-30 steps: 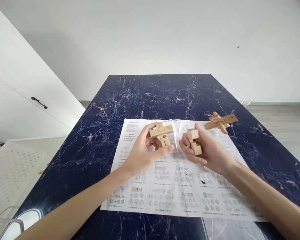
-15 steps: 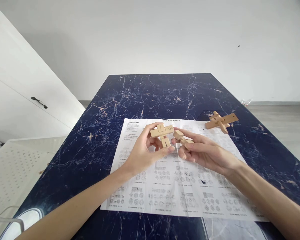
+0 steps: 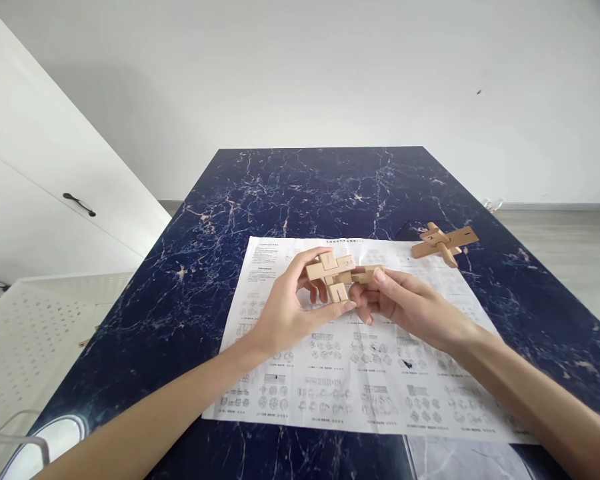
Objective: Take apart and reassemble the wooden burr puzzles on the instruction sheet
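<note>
Several interlocked pale wooden puzzle pieces form a cross-like assembly with dark pen marks on some faces. My left hand is closed around this assembly, thumb below and fingers above and behind. A notched wooden puzzle piece is pinched in my right hand, lying roughly level. Its left end meets the right side of the assembly; how far it goes in is hidden. Both hands are above a printed instruction sheet covered in small line diagrams.
At the right, another assembled wooden cross puzzle lies by the sheet's upper corner. The dark blue marbled table reaches toward a white wall. On the left stand a white cabinet and a perforated white surface. A round white object is at lower left.
My right hand has turned its piece level and brought it left against the assembly. The assembly in my left hand has shifted slightly right and tilted.
</note>
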`<act>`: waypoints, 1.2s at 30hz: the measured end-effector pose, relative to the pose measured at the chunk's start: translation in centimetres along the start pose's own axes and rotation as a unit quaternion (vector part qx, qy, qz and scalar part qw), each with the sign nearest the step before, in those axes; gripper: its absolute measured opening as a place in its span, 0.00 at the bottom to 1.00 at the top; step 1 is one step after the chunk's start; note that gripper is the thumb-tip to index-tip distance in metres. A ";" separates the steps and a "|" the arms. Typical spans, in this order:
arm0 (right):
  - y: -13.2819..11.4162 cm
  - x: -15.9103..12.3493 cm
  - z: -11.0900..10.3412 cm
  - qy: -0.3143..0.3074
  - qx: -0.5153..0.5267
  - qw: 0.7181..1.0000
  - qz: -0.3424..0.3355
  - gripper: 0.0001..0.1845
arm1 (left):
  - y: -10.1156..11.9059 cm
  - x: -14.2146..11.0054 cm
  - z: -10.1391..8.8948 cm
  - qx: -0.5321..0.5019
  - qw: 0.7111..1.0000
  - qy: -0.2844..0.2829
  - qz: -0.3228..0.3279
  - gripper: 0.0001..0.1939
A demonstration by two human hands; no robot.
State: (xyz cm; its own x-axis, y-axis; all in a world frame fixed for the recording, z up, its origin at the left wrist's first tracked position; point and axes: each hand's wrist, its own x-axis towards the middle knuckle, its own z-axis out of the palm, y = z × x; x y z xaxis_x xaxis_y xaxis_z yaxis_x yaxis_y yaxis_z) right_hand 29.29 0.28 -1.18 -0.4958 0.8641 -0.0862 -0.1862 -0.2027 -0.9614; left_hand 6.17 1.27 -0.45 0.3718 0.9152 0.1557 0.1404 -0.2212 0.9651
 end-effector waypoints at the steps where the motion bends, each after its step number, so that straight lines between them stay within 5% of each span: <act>1: 0.0 0.0 0.2 0.005 -0.015 1.000 -0.004 0.25 | -0.1 0.0 0.0 0.012 1.000 0.004 0.011 0.36; 9: 0.9 -0.1 1.6 -0.015 -0.005 1.000 -0.004 0.26 | -1.1 0.2 0.1 0.111 0.987 0.027 0.110 0.35; 20: 0.9 0.2 2.0 -0.025 0.069 0.997 -0.035 0.23 | -1.3 0.2 0.0 0.122 0.982 0.020 0.140 0.37; 36: 1.4 -0.1 2.3 0.079 0.019 0.997 -0.005 0.26 | -1.3 -0.1 0.3 0.160 0.970 0.016 0.181 0.34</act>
State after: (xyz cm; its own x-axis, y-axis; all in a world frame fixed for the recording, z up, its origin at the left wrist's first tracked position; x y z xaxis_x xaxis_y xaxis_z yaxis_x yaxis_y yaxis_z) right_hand 27.11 -1.21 -1.93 -0.3542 0.9274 -0.1200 -0.2241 -0.2088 -0.9520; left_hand 6.24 1.35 -1.78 0.4216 0.7666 0.4843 0.2846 -0.6190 0.7321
